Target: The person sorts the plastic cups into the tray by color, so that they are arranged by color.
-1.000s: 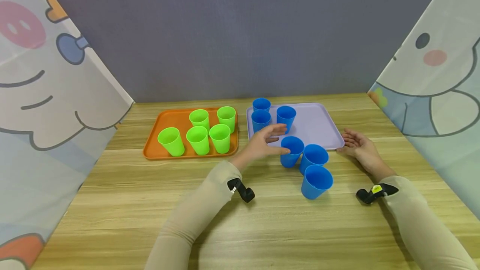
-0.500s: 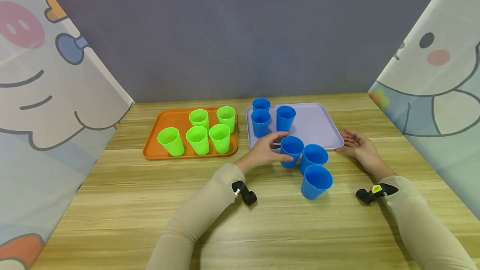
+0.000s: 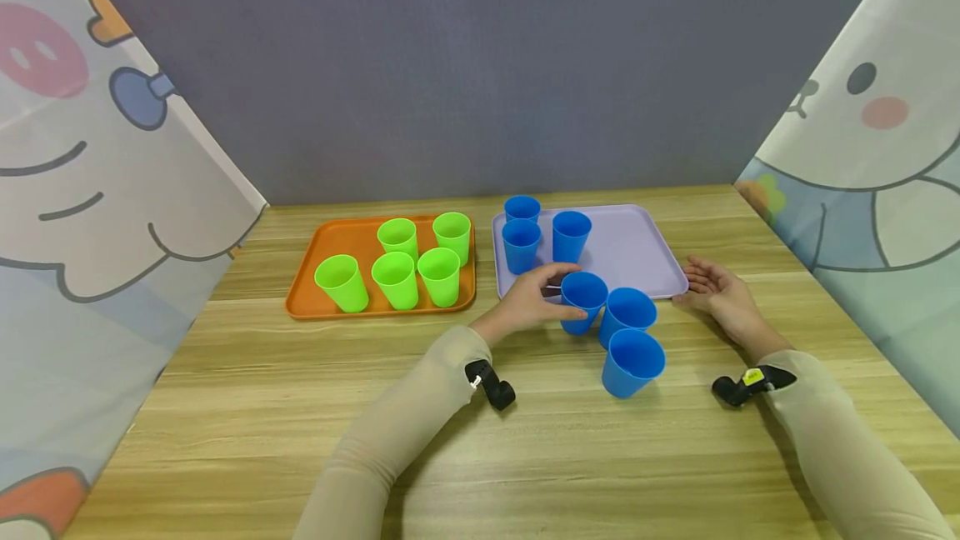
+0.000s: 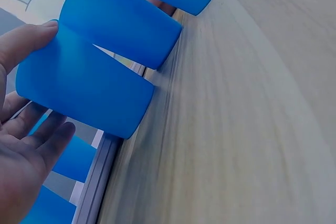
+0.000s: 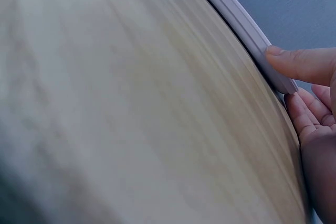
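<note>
In the head view my left hand (image 3: 528,300) grips an upright blue cup (image 3: 583,300), thumb on its near side and fingers round the far side. The left wrist view shows my thumb at the rim of this cup (image 4: 86,80) and its base by the tray edge. Two more blue cups, a middle one (image 3: 628,317) and a nearer one (image 3: 633,363), stand close by on the table. At the front right corner of the lavender tray (image 3: 637,252), my right hand (image 3: 722,300) holds the rim between thumb and fingers. Fingertips beyond the corner are partly hidden.
Three blue cups stand on the left part of the lavender tray, including a front one (image 3: 521,247) and a right one (image 3: 572,237). Left of it, an orange tray (image 3: 341,236) bears several green cups (image 3: 395,280). A grey panel (image 3: 480,73) rises behind the wooden table (image 3: 247,407).
My left hand has moved slightly down and right, and its fingers have closed round the nearest blue cup. The right hand and the cups have stayed in place.
</note>
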`<state>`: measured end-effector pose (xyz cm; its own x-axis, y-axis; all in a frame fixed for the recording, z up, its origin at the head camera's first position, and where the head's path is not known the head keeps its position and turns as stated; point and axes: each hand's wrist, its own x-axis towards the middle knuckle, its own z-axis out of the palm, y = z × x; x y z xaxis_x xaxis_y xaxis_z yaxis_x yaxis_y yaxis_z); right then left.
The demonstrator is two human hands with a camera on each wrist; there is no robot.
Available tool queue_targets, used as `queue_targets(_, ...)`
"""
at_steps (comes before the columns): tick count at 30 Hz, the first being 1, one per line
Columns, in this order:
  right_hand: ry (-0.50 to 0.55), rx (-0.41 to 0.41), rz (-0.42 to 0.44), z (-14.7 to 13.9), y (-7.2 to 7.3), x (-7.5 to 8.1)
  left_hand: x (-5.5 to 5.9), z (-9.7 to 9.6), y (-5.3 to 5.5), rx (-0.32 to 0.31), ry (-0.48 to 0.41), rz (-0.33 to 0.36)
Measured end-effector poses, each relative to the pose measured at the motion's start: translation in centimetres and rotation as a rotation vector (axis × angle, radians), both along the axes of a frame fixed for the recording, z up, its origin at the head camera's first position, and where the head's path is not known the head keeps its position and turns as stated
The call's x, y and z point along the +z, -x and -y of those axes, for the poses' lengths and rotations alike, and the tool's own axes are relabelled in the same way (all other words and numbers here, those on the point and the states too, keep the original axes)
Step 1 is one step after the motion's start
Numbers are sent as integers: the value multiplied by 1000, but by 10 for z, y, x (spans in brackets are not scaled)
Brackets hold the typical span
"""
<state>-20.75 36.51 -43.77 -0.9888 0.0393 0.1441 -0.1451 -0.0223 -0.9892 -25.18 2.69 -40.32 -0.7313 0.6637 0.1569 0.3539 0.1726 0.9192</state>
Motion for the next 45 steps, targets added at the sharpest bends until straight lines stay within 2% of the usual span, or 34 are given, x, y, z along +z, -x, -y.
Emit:
queue_targets(7,-3,-6,9,0,1,0,2,1,3,13,14,-22)
queue_targets(19,-53,-14,5,0,2,-1,18,-6,14,7,-52,-16)
queue_targets(24,-76,-25,20,-2,3,-2,23,-14,19,47,-42,-37)
queue_targets(29,-71,-21,23,-3,3,-2,27,-23,24,93,-24,-23)
queue_targets(37,-9,-4,-15,-2,2,-4,27,-41,29,122,-46,12)
queue_targets(45,-18,-7,1,-2,2,-3,26,-54,32,160,-19,26)
